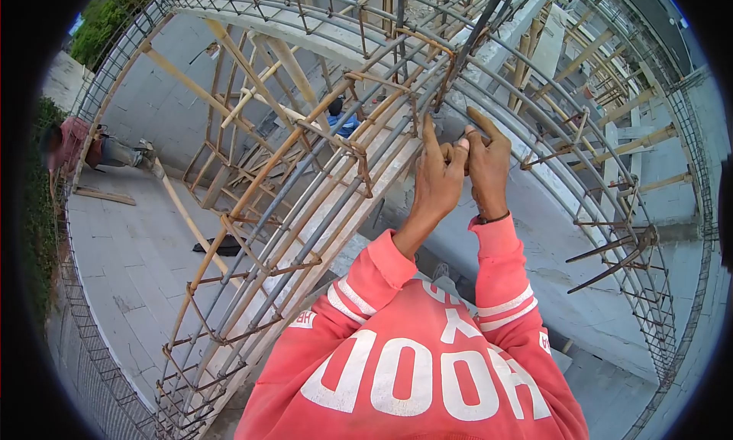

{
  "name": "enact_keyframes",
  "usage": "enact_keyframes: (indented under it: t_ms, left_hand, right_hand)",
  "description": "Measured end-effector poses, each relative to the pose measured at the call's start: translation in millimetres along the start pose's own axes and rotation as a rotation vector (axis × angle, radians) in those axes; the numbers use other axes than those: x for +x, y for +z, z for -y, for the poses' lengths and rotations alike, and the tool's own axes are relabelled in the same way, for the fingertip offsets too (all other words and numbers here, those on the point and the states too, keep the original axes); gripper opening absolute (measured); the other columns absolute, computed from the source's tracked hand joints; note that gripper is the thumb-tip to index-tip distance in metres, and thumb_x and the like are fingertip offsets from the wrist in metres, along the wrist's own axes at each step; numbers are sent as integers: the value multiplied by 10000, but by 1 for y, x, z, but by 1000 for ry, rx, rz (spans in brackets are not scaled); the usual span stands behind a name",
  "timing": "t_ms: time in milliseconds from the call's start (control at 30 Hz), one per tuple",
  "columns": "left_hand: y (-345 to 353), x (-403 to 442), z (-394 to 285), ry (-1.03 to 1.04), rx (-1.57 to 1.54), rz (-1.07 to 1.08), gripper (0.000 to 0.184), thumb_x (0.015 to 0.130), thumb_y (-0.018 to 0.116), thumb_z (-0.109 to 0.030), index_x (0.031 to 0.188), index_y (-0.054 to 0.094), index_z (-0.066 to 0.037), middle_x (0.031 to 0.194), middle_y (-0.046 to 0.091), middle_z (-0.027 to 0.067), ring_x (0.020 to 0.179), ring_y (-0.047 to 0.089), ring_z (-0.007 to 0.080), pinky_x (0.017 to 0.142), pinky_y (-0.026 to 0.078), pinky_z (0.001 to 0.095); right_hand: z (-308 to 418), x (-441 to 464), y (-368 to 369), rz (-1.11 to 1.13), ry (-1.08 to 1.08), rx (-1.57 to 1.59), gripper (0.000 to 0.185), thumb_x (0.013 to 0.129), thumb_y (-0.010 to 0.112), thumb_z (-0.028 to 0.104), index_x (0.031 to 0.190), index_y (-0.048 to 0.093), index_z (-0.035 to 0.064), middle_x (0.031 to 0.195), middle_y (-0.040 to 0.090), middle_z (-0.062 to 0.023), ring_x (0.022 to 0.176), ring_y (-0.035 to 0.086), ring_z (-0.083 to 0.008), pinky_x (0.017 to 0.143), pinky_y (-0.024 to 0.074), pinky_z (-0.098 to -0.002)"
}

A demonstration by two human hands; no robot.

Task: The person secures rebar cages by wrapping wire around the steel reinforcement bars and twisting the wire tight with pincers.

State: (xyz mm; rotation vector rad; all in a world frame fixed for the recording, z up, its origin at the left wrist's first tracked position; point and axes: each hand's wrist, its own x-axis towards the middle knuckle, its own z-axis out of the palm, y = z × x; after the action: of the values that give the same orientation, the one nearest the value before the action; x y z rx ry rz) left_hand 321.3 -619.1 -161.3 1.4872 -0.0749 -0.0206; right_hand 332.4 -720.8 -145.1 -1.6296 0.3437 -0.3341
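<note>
My left hand (439, 177) and my right hand (489, 165) meet in front of me, thumbs close together and index fingers pointing up and forward. The other fingers are curled in. Whatever they pinch, if anything, is too small or hidden to make out. Just beyond the fingertips, rusty stirrups (450, 62) surround steel bars where several reinforcement cages meet. To the left of my hands runs a rebar cage (286, 150) with rusty stirrups, above a pale beam or board. Another rebar cage (569, 161) curves away on the right.
Bent bar ends (607, 249) stick out at the right. A person in blue (343, 123) is lower down among timber props (294, 70). Another person in a reddish top (76, 146) is at the far left. A black item (217, 246) lies on the grey block surface (130, 257).
</note>
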Motion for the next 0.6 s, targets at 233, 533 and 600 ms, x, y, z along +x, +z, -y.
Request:
enact_keyframes:
  t_ms: [233, 533, 600]
  left_hand:
    - [-19, -24, -64, 517, 697, -32, 458, 845, 706, -156, 1234, 621, 70, 1084, 592, 189, 998, 587, 356, 847, 476, 438]
    - [-24, -29, -48, 437, 742, 73, 510, 826, 740, -148, 1269, 595, 59, 1099, 616, 210, 980, 620, 335, 838, 502, 427]
    - [-22, -26, -35, 342, 599, 88, 563, 849, 726, -150, 1336, 548, 69, 1007, 651, 190, 860, 664, 289, 755, 528, 391]
  right_hand:
    - [8, 12, -11, 141, -76, -269, 364, 998, 538, 53, 1348, 627, 5, 645, 516, 36, 469, 381, -44, 415, 301, -255]
    - [4, 18, -10, 104, -216, -489, 364, 952, 554, 82, 1294, 666, 29, 973, 730, -214, 802, 699, -323, 793, 536, -388]
    - [7, 18, -8, 124, -198, -469, 350, 946, 552, 79, 1272, 665, 19, 1105, 705, -233, 956, 676, -403, 894, 515, -426]
